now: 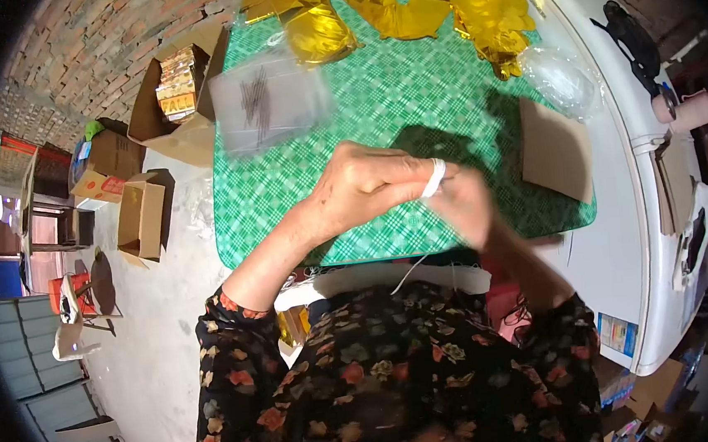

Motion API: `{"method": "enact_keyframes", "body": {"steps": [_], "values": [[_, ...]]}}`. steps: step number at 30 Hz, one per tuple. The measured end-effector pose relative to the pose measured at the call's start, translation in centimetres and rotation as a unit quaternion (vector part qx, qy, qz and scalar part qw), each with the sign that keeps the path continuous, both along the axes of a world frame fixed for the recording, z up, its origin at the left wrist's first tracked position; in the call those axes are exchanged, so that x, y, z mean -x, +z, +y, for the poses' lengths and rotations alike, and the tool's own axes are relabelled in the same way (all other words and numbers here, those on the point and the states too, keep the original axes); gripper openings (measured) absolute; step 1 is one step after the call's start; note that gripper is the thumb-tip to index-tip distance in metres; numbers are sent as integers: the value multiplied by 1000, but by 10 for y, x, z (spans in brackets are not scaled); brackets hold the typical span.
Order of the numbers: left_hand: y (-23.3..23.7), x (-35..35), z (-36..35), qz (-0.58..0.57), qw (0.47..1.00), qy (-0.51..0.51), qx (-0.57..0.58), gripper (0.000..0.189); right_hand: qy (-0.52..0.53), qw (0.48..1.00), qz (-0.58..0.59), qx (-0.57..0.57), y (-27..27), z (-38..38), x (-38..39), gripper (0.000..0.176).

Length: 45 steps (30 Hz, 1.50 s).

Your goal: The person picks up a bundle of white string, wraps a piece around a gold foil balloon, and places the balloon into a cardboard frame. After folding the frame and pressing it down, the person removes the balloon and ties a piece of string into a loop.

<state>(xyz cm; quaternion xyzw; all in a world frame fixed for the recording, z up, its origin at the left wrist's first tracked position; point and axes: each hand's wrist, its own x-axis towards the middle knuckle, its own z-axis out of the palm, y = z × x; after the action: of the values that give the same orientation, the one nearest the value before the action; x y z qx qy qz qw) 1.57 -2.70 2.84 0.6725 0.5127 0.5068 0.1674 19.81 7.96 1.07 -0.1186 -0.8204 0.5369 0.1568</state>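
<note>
Over the green checked table, my left hand (359, 179) is closed with its fingers stretched to the right and pressed together. White string (434, 179) is wrapped in several turns around its fingertips. My right hand (465, 204) is right beside these turns and smeared by motion, so its grip on the string cannot be made out. A thin white strand (412, 273) shows below the table edge, above my lap. A thick white band (384, 285) runs across my lap there.
Gold foil pieces (400, 10) lie along the table's far edge. Clear plastic bags (270, 103) are at the left, a brown cardboard piece (554, 149) at the right. A white appliance (602, 201) adjoins the right side. Cardboard boxes (142, 217) stand on the floor leftward.
</note>
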Motion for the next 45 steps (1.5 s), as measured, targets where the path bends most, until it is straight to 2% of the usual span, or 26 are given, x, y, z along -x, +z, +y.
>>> {"method": "enact_keyframes", "body": {"steps": [2,3,5,7,9,11,12,13,16,17,18,19,20,22,23,25,26,28,29,30,32,34,37,41,44,45], "values": [[-1,3,1,5,1000,15,0,22,106,991,-30,75,-7,-35,-8,15],[-5,5,1,19,1000,20,10,22,144,983,-67,91,21,-38,-9,14],[-13,4,-2,44,998,22,35,22,52,998,31,13,38,-18,-13,12],[-9,1,-4,13,999,-13,31,21,-114,991,56,-27,41,16,-3,13],[-5,-3,-2,-19,1000,-12,11,20,-39,990,77,108,-24,28,7,11],[-6,-1,3,-9,1000,14,-17,20,49,990,-87,97,-22,-14,-5,9],[-9,0,3,-7,1000,24,-10,20,88,983,-105,118,-9,-29,-8,10],[-12,0,3,-6,999,33,0,20,120,988,-65,76,7,-32,-8,9],[-22,-3,-4,2,999,18,42,21,-24,1000,-6,19,34,-1,-14,12],[-22,-5,-6,1,999,11,53,21,-82,994,74,-26,31,15,-8,13],[-7,-7,-8,14,994,-16,108,24,-105,994,33,-14,31,22,-1,13],[-9,-8,-7,-3,996,-12,86,24,-127,992,-8,-2,31,26,3,13],[-13,-9,-4,-19,998,-8,63,24,-78,993,27,79,1,21,6,13],[-13,-10,-3,-34,998,15,45,25,-1,976,-45,215,-43,4,-3,13],[-13,-12,-5,-69,994,24,77,25,11,982,-56,180,-42,-8,-2,16],[-13,-15,-6,-138,979,38,144,27,32,966,-73,246,-31,-22,-4,17],[-20,-15,-6,-150,983,10,106,30,28,965,-74,250,-24,-21,-7,18],[-19,-15,-9,-231,963,-17,137,29,21,963,-77,258,-10,-14,-18,19],[-17,-16,-9,-266,952,-29,151,29,-36,959,-95,265,-3,-6,-19,22],[-16,-16,-10,-301,938,-41,164,29,-66,975,-41,210,-9,7,-22,20],[-11,-19,-9,-362,911,-61,190,29,-100,972,40,207,-11,16,-22,17],[-14,-20,-6,-378,905,-72,181,29,-107,938,95,315,-9,11,-15,19],[-27,-23,-3,-399,896,-77,180,29,-67,943,102,308,-6,-11,-2,24],[-30,-22,-4,-428,879,-77,195,27,-76,924,165,337,-22,-23,5,19],[-40,-17,-3,-434,878,-56,195,22,-74,901,135,406,-12,-22,9,18],[-40,-17,-3,-396,903,-29,166,20,-83,886,127,437,-13,-20,8,18]]}}
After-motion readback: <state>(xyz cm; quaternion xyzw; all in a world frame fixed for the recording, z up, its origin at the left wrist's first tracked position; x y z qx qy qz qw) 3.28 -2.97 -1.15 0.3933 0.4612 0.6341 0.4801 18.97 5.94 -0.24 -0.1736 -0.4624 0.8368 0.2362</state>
